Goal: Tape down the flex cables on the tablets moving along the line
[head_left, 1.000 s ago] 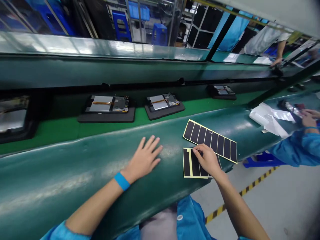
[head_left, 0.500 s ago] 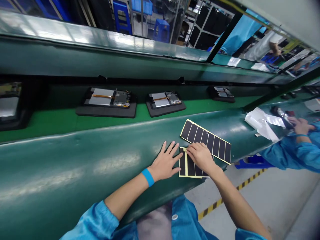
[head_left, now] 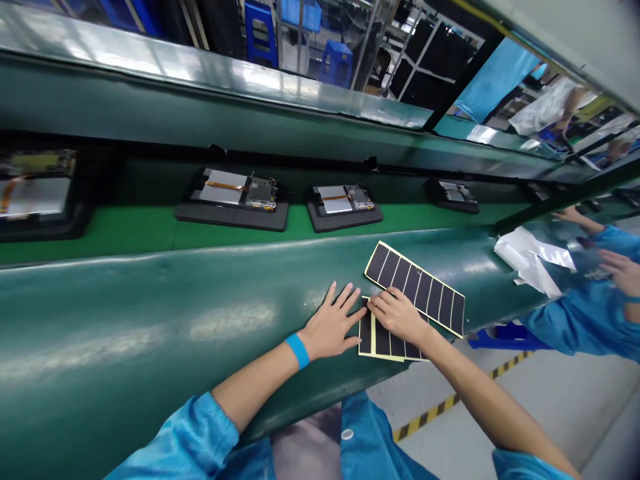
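A sheet of black rectangular stickers on pale yellow backing (head_left: pixel 381 337) lies at the front edge of the green bench. My left hand (head_left: pixel 331 328) rests flat beside it, fingers spread, with its fingertips and thumb at the sheet's left edge. Over the upper part of the same sheet is my right hand (head_left: pixel 400 316), its fingers bunched together near a bare yellow strip. Whatever those fingertips pinch is hidden beneath them. A second black sticker sheet (head_left: pixel 417 283) lies slantwise just behind my right hand, partly overlapping the first.
Opened devices (head_left: pixel 235 190) with silver batteries sit on black foam trays (head_left: pixel 345 223) along the green belt (head_left: pixel 135 227). Crumpled white film (head_left: pixel 533 257) lies at right, near a co-worker's blue sleeve (head_left: pixel 580 317). A dark post (head_left: pixel 535 203) crosses there.
My view has shifted slightly, so the trays appear farther right. My left hand stays flat; my right fingers remain bunched at the sheet's top. The co-worker's hands at right have moved.
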Action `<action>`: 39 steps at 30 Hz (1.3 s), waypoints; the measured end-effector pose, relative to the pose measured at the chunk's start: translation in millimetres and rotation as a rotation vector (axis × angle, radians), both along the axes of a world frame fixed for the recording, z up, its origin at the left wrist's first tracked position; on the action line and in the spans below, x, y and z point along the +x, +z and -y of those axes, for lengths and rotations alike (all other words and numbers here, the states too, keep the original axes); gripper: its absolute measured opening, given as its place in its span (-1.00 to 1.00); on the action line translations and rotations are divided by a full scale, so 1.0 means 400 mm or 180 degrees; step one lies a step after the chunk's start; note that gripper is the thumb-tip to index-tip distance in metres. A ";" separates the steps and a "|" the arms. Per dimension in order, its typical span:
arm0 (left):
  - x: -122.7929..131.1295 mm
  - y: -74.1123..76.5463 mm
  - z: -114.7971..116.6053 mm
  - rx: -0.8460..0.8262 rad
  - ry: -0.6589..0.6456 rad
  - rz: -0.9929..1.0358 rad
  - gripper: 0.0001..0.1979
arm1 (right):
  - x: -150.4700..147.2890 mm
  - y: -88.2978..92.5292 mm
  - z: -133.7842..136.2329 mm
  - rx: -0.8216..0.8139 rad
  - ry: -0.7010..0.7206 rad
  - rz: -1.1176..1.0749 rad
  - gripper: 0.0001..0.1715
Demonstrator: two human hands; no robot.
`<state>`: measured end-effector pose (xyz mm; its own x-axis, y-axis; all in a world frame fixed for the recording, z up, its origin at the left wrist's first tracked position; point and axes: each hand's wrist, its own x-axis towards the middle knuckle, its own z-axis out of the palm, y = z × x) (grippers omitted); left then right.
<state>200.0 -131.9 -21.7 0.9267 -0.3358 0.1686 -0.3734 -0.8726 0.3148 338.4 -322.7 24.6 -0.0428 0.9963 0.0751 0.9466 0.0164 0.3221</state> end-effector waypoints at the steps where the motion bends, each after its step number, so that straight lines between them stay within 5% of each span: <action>1: 0.000 0.001 0.000 0.0012 -0.0004 -0.0007 -0.28 | 0.001 0.001 -0.002 -0.0012 0.0038 0.0010 -0.75; 17: -0.001 0.001 0.002 0.0003 0.0031 -0.0008 -0.30 | 0.034 0.048 -0.044 0.0058 -0.0018 -0.0066 -0.75; 22: -0.001 -0.002 0.004 -0.0155 0.0078 -0.0019 -0.33 | 0.033 0.085 -0.060 0.0567 -0.0349 -0.0250 -0.81; 25: -0.009 0.016 -0.004 -0.0783 0.0230 -0.0117 -0.41 | 0.010 0.101 -0.070 0.1026 -0.0547 -0.0447 -0.85; 30: -0.035 0.063 -0.028 -0.3219 0.0915 -0.0436 -0.64 | -0.058 0.106 -0.106 0.1488 -0.0631 -0.0474 -0.89; 39: -0.102 0.109 -0.080 -0.4281 0.1208 -0.0608 -0.58 | -0.154 0.087 -0.202 0.1600 -0.0001 -0.0518 -0.85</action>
<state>159.2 -99.9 22.1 0.9679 0.2507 0.0192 -0.0442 0.0946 0.9945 276.8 -241.9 59.3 0.0095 0.8356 0.5492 0.9850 -0.1025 0.1390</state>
